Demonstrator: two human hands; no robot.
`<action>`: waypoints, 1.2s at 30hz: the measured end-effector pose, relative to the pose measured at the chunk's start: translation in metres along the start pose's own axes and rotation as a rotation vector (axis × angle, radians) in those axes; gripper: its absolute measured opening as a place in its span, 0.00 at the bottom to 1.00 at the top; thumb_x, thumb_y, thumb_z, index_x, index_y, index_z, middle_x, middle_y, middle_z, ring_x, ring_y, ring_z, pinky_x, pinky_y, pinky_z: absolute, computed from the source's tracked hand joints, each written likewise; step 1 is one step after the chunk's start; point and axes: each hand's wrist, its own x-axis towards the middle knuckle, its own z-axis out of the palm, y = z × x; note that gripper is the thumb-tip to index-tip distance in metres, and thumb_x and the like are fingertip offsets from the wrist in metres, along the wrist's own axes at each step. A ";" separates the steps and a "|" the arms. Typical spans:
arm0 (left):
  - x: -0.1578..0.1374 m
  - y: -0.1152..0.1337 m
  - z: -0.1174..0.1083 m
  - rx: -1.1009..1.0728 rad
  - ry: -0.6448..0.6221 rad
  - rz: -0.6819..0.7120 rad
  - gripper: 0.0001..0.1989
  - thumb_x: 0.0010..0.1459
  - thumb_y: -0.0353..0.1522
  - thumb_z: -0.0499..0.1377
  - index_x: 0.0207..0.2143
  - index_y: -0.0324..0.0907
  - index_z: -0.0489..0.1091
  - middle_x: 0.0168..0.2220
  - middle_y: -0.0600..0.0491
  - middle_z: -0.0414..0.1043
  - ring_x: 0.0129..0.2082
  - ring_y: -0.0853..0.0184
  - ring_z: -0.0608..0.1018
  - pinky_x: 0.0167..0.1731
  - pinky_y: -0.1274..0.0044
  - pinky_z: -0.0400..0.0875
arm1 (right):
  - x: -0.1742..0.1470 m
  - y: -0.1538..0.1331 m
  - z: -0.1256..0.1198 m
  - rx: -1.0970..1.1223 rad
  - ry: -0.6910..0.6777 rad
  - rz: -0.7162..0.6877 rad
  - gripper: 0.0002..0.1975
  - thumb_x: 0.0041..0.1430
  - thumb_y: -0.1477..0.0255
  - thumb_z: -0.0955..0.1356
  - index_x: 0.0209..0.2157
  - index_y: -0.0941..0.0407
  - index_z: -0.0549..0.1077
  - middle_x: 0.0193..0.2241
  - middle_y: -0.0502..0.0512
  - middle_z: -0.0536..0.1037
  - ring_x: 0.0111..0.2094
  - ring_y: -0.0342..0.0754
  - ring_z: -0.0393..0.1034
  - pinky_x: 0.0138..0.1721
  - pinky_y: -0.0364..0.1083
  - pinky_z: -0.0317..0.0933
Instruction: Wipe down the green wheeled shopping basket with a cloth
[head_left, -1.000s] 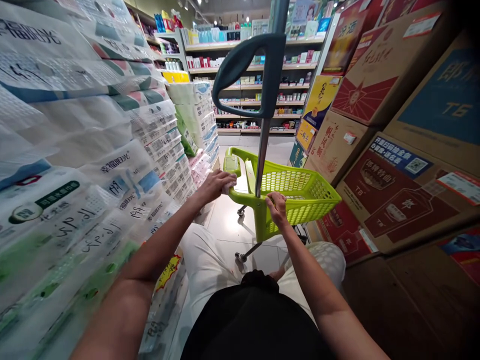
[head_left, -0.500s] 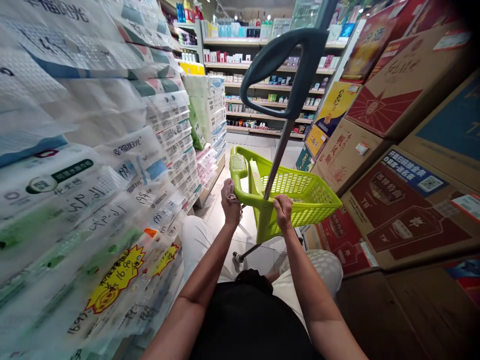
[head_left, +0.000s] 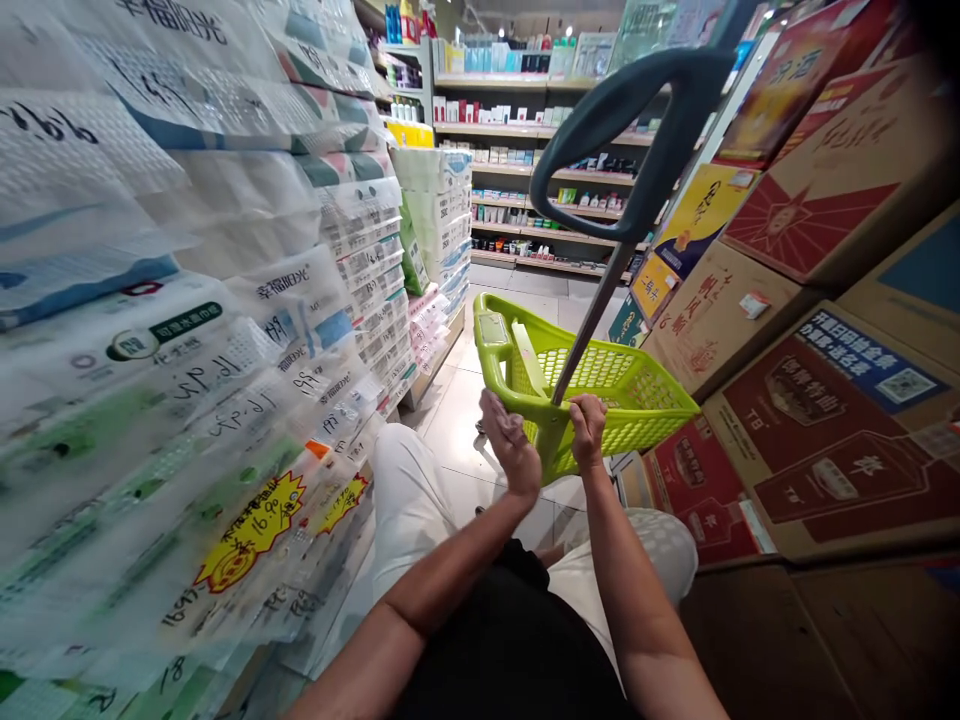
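In front of my knees stands a lime-green shopping basket (head_left: 660,412) with perforated walls and a long metal pole. The pole (head_left: 596,315) rises to a dark grey loop handle (head_left: 551,165), tilted to the right. My left hand (head_left: 514,445) is closed on a crumpled pinkish cloth (head_left: 501,420), which lies against the basket's near left rim. Wrapped over the near rim, just right of the pole's base, is my right hand (head_left: 587,430). The basket's near lower part is partly hidden by my hands and forearms.
Tall stacks of plastic-wrapped tissue packs (head_left: 277,290) line the left side close to my arm. Cardboard cartons (head_left: 814,420) are piled along the right. A tiled floor (head_left: 442,410) runs ahead to shelves (head_left: 525,128) of small boxes and bottles.
My left hand has slid the cloth right and slightly down along the basket's near rim. The view has shifted, so the basket and handle appear further right. My right hand still grips the rim.
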 end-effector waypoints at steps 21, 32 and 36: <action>0.036 -0.015 -0.018 0.143 -0.042 0.615 0.19 0.71 0.37 0.53 0.58 0.44 0.75 0.56 0.42 0.76 0.58 0.58 0.73 0.62 0.61 0.66 | 0.019 0.026 -0.024 0.119 0.005 0.130 0.20 0.64 0.59 0.62 0.20 0.51 0.57 0.22 0.46 0.59 0.29 0.47 0.57 0.37 0.48 0.54; 0.038 -0.035 -0.003 0.068 -0.021 0.283 0.27 0.71 0.36 0.49 0.70 0.44 0.60 0.70 0.40 0.60 0.72 0.58 0.60 0.70 0.62 0.57 | -0.034 -0.070 0.000 -0.129 0.366 -0.114 0.15 0.69 0.66 0.57 0.46 0.52 0.73 0.48 0.63 0.73 0.55 0.60 0.66 0.58 0.64 0.57; 0.031 -0.036 -0.004 0.098 -0.147 0.398 0.26 0.71 0.34 0.49 0.69 0.43 0.62 0.69 0.40 0.62 0.72 0.56 0.60 0.71 0.59 0.55 | -0.028 -0.092 -0.002 -0.070 0.300 -0.102 0.15 0.70 0.68 0.57 0.35 0.51 0.73 0.38 0.57 0.76 0.47 0.56 0.69 0.55 0.61 0.60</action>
